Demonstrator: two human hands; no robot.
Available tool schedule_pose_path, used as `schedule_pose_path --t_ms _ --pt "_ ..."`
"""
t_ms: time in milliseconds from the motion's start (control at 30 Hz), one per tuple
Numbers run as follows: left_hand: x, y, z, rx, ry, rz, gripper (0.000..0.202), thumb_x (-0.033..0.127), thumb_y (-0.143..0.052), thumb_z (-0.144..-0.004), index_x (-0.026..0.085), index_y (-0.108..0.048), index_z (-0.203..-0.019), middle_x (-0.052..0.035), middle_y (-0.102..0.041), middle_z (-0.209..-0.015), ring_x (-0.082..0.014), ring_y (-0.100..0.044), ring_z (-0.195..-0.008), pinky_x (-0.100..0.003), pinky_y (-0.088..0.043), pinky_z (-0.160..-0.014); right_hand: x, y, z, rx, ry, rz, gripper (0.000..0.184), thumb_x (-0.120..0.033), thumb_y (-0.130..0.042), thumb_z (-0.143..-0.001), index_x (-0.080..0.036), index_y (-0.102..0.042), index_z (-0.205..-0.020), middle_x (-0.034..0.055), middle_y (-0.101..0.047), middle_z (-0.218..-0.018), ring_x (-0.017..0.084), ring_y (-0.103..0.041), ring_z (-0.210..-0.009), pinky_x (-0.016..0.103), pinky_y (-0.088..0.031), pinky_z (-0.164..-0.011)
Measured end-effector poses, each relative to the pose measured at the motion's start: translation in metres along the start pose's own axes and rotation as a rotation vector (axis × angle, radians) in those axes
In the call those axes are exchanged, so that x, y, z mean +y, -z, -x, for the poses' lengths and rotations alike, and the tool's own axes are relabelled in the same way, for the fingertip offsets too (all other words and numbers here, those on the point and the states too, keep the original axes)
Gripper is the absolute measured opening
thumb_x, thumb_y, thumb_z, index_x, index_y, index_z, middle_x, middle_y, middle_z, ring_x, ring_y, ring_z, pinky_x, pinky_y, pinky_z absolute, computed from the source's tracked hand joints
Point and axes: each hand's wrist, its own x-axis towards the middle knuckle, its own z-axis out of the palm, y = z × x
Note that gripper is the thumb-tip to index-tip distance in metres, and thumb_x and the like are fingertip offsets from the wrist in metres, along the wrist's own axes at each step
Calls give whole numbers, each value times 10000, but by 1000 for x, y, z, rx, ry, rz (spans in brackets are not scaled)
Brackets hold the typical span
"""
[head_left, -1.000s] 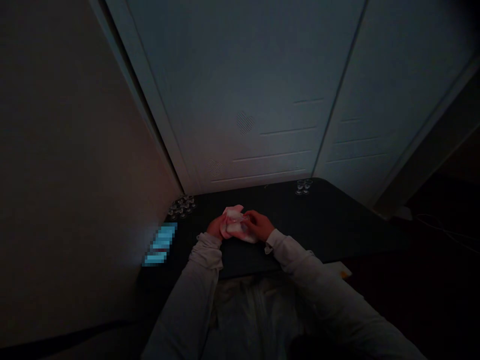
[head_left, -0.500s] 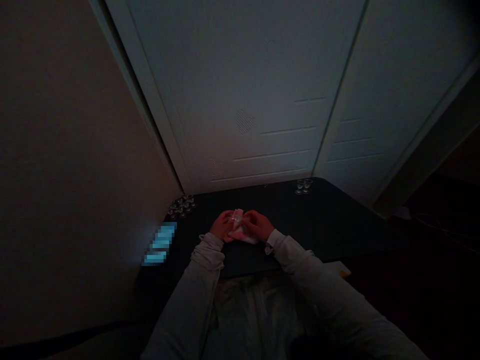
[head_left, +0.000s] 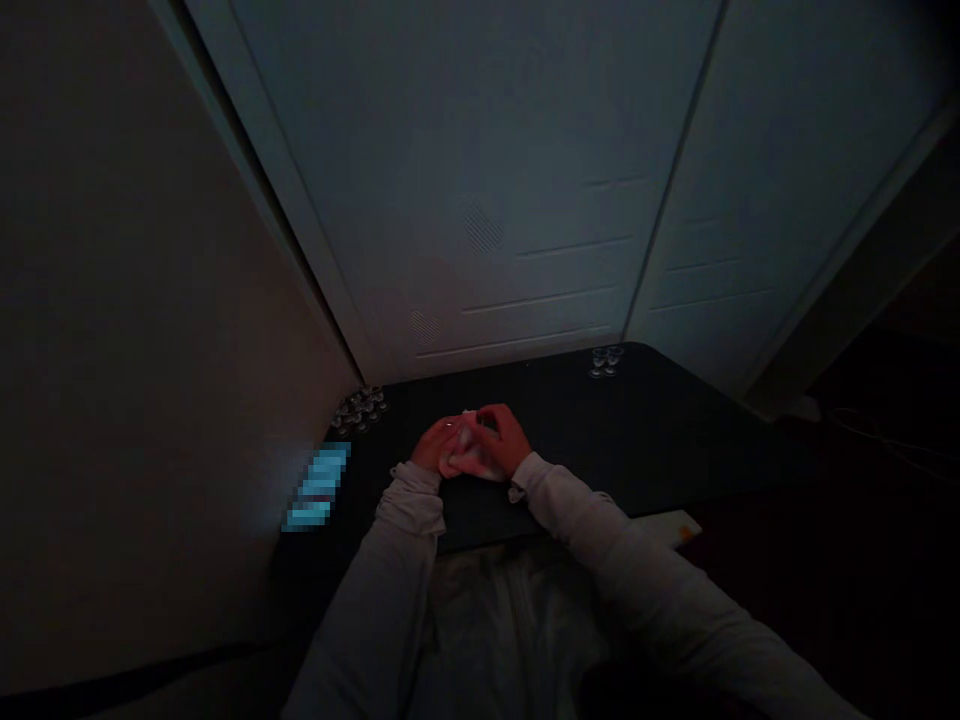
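Above the middle of the dark table, my two hands work close together on a pink-and-white cloth [head_left: 480,463]. My left hand [head_left: 431,446] is closed around a small clear glass, mostly hidden by fingers and cloth; only a glint of it shows. My right hand [head_left: 512,441] pinches the cloth against the glass, with thumb and forefinger curved into a ring. The cloth hangs down between both palms. Dim light hides the exact finger contacts.
Several small stemmed glasses [head_left: 360,408] cluster at the table's [head_left: 570,430] back left corner. Two more glasses [head_left: 606,361] stand at the back right. A bright, pixelated panel [head_left: 318,487] lies along the left edge. Walls close off the left and back; a pale item [head_left: 666,528] sits by the front edge.
My right fingers have shifted on the cloth and bent into a ring. The cloth now covers more of the glass, which showed clearly before. The camera view has tilted slightly.
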Motion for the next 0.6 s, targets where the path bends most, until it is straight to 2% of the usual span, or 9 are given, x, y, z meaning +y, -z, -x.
schedule_pose_path --t_ms 100,167,267,333,500,600 --pt "0 -2 2 -127 -40 65 307 286 -568 -570 131 -559 -835 -65 -546 -964 -174 -476 -910 -274 -359 -779 4 2 -1 36 -4 -40 363 -373 -421 -700 -178 -411 -1006 66 -433 -1006 131 -414 -908 258 -352 -741" --pt "-1 -3 4 -162 -30 80 314 253 -576 -567 126 -555 -853 -64 -549 -960 -171 -480 -901 -267 -360 -772 8 3 -2 -17 18 -35 309 -367 -412 -708 -179 -452 -950 55 -455 -971 129 -419 -901 264 -345 -760" --pt "-3 -4 4 -119 28 47 313 243 -587 -559 123 -550 -846 -55 -571 -881 -145 -516 -800 -248 -383 -701 10 3 -2 -88 68 8 218 -341 -394 -721 -167 -506 -791 37 -491 -839 120 -443 -822 265 -346 -750" --pt "-4 -4 3 -90 52 26 327 257 -591 -554 124 -541 -848 -47 -578 -819 -126 -526 -713 -235 -393 -628 10 4 -2 -87 85 33 198 -324 -395 -720 -162 -506 -739 32 -493 -791 116 -446 -780 262 -350 -736" --pt "-9 -1 -1 -12 79 -37 329 324 -585 -545 144 -527 -814 7 -544 -620 -62 -465 -479 -199 -353 -464 5 9 -2 -18 85 34 146 -272 -404 -707 -160 -490 -742 30 -492 -776 116 -445 -760 255 -352 -723" --pt "-13 3 -3 9 38 -101 314 349 -581 -538 152 -530 -777 14 -537 -632 -64 -466 -490 -198 -348 -461 4 10 -1 1 76 7 132 -252 -401 -703 -159 -483 -745 27 -491 -777 113 -447 -749 247 -358 -705"
